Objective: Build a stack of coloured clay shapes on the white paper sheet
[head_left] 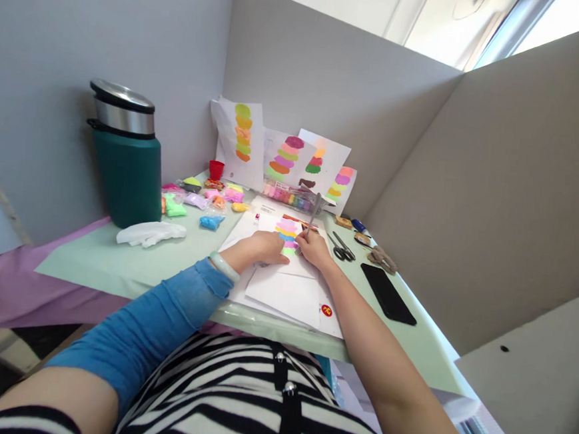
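A white sheet of paper lies before me, bearing a stack of coloured clay bands in pink, yellow, blue and purple. My left hand rests on the sheet's left side, fingers stretched beside the bands, holding nothing visible. From the right, my right hand grips a slim grey metal fork. Its handle points up and its tined end is low beside the bands' right edge, partly hidden by my fingers. Whether the tines touch the clay, I cannot tell. More white paper lies underneath, nearer me.
Left stand a green bottle, crumpled white tissue, bagged clay pieces and a red cup. Painted sheets lean behind a box of colours. Black scissors and a phone lie right.
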A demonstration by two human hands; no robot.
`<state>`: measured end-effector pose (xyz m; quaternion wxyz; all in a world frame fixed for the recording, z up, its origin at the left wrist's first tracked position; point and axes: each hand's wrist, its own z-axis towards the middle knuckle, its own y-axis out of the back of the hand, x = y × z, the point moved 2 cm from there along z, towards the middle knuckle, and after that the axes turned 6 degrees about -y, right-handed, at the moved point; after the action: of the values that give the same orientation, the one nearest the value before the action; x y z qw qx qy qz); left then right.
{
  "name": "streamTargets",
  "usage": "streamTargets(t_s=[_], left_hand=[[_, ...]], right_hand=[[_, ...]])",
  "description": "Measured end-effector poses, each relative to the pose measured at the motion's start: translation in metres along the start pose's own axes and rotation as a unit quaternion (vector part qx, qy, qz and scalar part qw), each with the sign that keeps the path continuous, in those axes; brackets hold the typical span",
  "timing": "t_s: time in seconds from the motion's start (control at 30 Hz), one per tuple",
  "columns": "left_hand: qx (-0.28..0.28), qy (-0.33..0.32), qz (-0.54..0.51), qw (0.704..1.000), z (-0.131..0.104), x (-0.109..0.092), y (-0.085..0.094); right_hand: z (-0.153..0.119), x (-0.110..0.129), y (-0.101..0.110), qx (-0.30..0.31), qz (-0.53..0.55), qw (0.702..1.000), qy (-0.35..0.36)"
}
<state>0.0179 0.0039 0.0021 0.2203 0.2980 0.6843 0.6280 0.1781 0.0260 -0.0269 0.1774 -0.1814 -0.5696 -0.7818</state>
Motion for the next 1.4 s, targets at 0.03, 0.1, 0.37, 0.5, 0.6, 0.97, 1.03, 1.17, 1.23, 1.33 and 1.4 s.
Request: streamTargets(t_s=[0.03, 0.1, 0.37, 0.5, 0.6, 0.97, 1.03, 1.17, 1.23, 1.33, 1.4], left_hand=[[-0.001, 0.000, -0.001, 1.000, 0.000, 0.000, 0.000], [-0.006, -0.002, -0.001, 1.000, 0.001, 0.000, 0.000], [-0.009, 0.001, -0.001, 1.000, 0.000, 0.000, 0.000], [-0.009, 0.003, -0.002, 1.000, 0.000, 0.000, 0.000], [-0.011, -0.003, -0.002, 1.000, 0.000, 0.001, -0.001], [-0.006, -0.002, -0.004, 1.000, -0.001, 0.001, 0.000], [-0.006, -0.005, -0.004, 1.000, -0.002, 0.001, 0.001], [-0.007, -0.011, -0.008, 1.000, -0.006, -0.001, 0.004], [-0.010, -0.007, -0.011, 1.000, -0.007, -0.002, 0.005], [-0.015, -0.004, -0.014, 1.000, -0.006, -0.001, 0.005], [-0.016, -0.006, -0.015, 1.000, -0.005, -0.001, 0.004]], right_hand=[[0.000, 0.000, 0.000, 0.000, 0.001, 1.000, 0.001], [0.000, -0.001, -0.001, -0.001, 0.003, 1.000, 0.003], [0.000, 0.000, -0.002, -0.003, 0.016, 0.999, 0.037], [0.000, -0.001, -0.003, -0.001, 0.014, 0.999, 0.040], [0.000, -0.001, -0.003, -0.003, 0.004, 0.999, 0.047], [-0.003, 0.005, -0.001, -0.013, 0.013, 0.997, 0.074], [-0.004, 0.007, -0.001, -0.004, 0.035, 0.996, 0.083], [-0.006, 0.011, -0.002, 0.034, 0.078, 0.992, 0.095], [-0.007, 0.012, -0.004, 0.062, 0.094, 0.989, 0.096], [-0.007, 0.010, -0.006, 0.076, 0.087, 0.988, 0.098], [-0.005, 0.008, -0.007, 0.059, 0.065, 0.991, 0.100]])
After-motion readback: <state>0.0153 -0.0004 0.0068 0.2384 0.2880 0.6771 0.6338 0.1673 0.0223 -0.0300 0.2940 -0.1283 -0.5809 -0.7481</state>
